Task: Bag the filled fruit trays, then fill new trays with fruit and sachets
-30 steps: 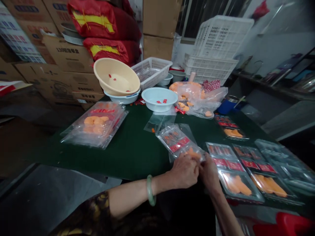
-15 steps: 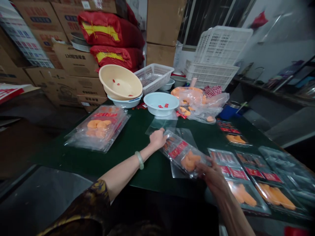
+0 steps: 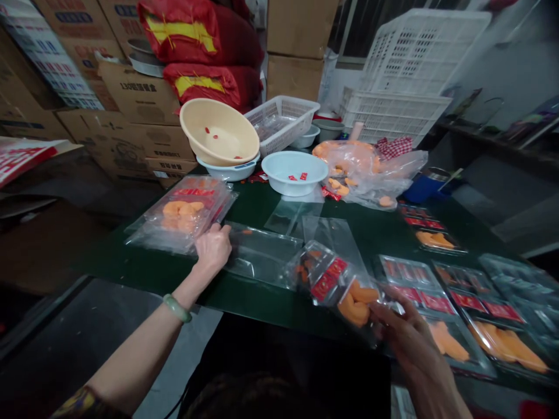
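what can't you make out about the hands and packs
Head view:
- Left hand fingers' undersides: hidden by its back; pinching the clear bag or not, unclear.
- Right hand grip under the filled tray: hidden by the tray.
- Print on red sachets: blurred, too small.
- Rightmost trays: cut by frame edge.

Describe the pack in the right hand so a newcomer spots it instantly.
On the green table, look at the near edge, left of the rows of open trays. The bagged pack is held by the right hand at its near end. Unlike the flat-lying trays, it is lifted, tilted and wrapped in a clear bag, orange pieces nearest the hand.
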Demonstrator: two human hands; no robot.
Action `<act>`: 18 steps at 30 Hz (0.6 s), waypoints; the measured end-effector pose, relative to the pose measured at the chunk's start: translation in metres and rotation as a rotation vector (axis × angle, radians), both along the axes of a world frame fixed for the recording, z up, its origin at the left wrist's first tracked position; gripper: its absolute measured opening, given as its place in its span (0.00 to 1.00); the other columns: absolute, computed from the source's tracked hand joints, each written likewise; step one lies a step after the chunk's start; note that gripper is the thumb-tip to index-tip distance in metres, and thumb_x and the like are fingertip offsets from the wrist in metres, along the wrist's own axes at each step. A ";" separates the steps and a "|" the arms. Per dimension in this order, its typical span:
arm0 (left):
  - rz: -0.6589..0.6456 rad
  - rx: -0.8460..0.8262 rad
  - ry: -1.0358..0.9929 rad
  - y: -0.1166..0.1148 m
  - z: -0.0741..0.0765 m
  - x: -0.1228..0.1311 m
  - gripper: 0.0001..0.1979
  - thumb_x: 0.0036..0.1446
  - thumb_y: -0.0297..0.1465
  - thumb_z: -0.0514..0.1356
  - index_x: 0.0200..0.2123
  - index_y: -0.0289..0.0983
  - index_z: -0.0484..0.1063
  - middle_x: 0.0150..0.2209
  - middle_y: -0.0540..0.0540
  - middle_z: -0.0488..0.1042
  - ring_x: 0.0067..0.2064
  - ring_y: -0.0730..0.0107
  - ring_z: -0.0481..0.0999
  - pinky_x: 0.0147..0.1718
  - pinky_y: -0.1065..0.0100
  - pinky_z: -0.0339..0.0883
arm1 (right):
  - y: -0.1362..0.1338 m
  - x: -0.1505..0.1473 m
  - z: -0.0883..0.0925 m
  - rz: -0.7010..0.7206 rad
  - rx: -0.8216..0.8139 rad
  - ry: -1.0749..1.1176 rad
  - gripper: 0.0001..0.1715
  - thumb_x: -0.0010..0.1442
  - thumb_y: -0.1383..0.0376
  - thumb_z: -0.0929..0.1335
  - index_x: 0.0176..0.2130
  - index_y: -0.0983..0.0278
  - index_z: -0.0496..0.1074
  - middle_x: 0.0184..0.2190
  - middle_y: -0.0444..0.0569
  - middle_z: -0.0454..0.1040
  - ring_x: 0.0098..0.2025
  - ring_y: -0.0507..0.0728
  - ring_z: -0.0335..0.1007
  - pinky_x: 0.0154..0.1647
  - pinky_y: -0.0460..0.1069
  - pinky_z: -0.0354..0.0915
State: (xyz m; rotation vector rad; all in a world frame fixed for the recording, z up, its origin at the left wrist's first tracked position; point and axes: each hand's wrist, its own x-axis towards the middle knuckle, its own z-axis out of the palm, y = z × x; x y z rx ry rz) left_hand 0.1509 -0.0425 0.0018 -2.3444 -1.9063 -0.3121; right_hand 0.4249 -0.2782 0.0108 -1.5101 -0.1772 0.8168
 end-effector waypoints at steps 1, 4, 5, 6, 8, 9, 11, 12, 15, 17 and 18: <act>-0.014 -0.002 0.030 0.001 0.001 -0.003 0.17 0.58 0.27 0.46 0.43 0.37 0.72 0.37 0.39 0.69 0.35 0.60 0.70 0.27 0.65 0.58 | -0.003 -0.003 -0.001 -0.072 0.011 -0.002 0.41 0.26 0.65 0.77 0.41 0.62 0.62 0.17 0.38 0.68 0.17 0.50 0.61 0.11 0.42 0.56; -0.107 0.036 0.099 -0.002 0.012 -0.004 0.13 0.56 0.29 0.50 0.38 0.33 0.73 0.36 0.36 0.68 0.40 0.52 0.68 0.32 0.61 0.61 | -0.005 -0.013 -0.007 -0.204 0.038 -0.016 0.42 0.28 0.64 0.77 0.41 0.60 0.58 0.21 0.38 0.70 0.22 0.52 0.66 0.14 0.43 0.62; -0.143 0.079 0.096 -0.007 0.019 0.000 0.12 0.55 0.30 0.52 0.38 0.32 0.72 0.36 0.35 0.67 0.42 0.49 0.66 0.34 0.58 0.61 | -0.004 -0.017 -0.009 -0.214 0.037 -0.017 0.42 0.29 0.63 0.77 0.42 0.60 0.57 0.22 0.39 0.70 0.23 0.52 0.66 0.15 0.44 0.64; -0.178 0.138 0.066 -0.014 0.025 0.006 0.12 0.54 0.31 0.54 0.38 0.31 0.72 0.38 0.33 0.67 0.44 0.47 0.65 0.36 0.56 0.61 | -0.002 -0.020 -0.010 -0.222 0.033 -0.017 0.43 0.29 0.63 0.77 0.43 0.60 0.56 0.22 0.39 0.70 0.23 0.52 0.67 0.16 0.45 0.65; -0.283 0.244 -0.067 -0.036 0.036 0.028 0.13 0.55 0.32 0.54 0.40 0.32 0.70 0.44 0.33 0.65 0.47 0.48 0.63 0.40 0.52 0.61 | 0.002 -0.027 -0.010 -0.209 0.017 -0.029 0.46 0.30 0.61 0.77 0.44 0.60 0.54 0.24 0.38 0.69 0.24 0.53 0.67 0.18 0.47 0.68; -0.365 0.269 -0.152 -0.049 0.039 0.044 0.12 0.56 0.31 0.53 0.41 0.32 0.69 0.46 0.34 0.64 0.48 0.50 0.62 0.42 0.52 0.61 | 0.004 -0.030 -0.010 -0.194 0.004 -0.043 0.46 0.30 0.60 0.77 0.44 0.60 0.53 0.24 0.39 0.69 0.25 0.54 0.68 0.19 0.48 0.68; -0.666 0.163 -0.229 -0.075 0.037 0.078 0.11 0.57 0.30 0.52 0.43 0.35 0.68 0.49 0.38 0.64 0.50 0.54 0.61 0.43 0.54 0.61 | 0.007 -0.035 -0.009 -0.150 -0.018 -0.069 0.46 0.32 0.57 0.77 0.45 0.60 0.52 0.26 0.40 0.68 0.26 0.55 0.69 0.20 0.50 0.69; -0.796 0.076 -0.198 -0.086 0.033 0.095 0.12 0.56 0.31 0.53 0.44 0.37 0.67 0.51 0.39 0.62 0.51 0.53 0.60 0.43 0.54 0.61 | 0.007 -0.037 -0.008 -0.119 -0.034 -0.079 0.46 0.33 0.55 0.76 0.46 0.60 0.51 0.28 0.41 0.68 0.27 0.56 0.70 0.20 0.51 0.69; -1.002 -0.122 -0.086 -0.102 0.018 0.130 0.12 0.54 0.30 0.55 0.43 0.37 0.66 0.47 0.39 0.64 0.47 0.55 0.63 0.40 0.56 0.63 | 0.004 -0.035 -0.009 -0.018 -0.140 -0.213 0.43 0.38 0.49 0.72 0.47 0.61 0.53 0.32 0.45 0.66 0.28 0.59 0.70 0.21 0.54 0.68; -1.026 -0.173 -0.070 -0.101 0.011 0.137 0.11 0.54 0.29 0.54 0.42 0.37 0.66 0.44 0.39 0.65 0.44 0.57 0.64 0.40 0.58 0.64 | 0.001 -0.030 -0.014 0.035 -0.226 -0.486 0.35 0.43 0.47 0.69 0.44 0.63 0.58 0.32 0.49 0.66 0.30 0.59 0.68 0.28 0.56 0.67; -1.029 -0.188 -0.077 -0.100 0.009 0.136 0.10 0.55 0.28 0.53 0.42 0.36 0.67 0.43 0.39 0.65 0.44 0.58 0.65 0.40 0.58 0.64 | 0.000 -0.026 -0.016 0.049 -0.261 -0.660 0.30 0.45 0.47 0.67 0.41 0.64 0.62 0.32 0.50 0.66 0.31 0.60 0.67 0.32 0.58 0.66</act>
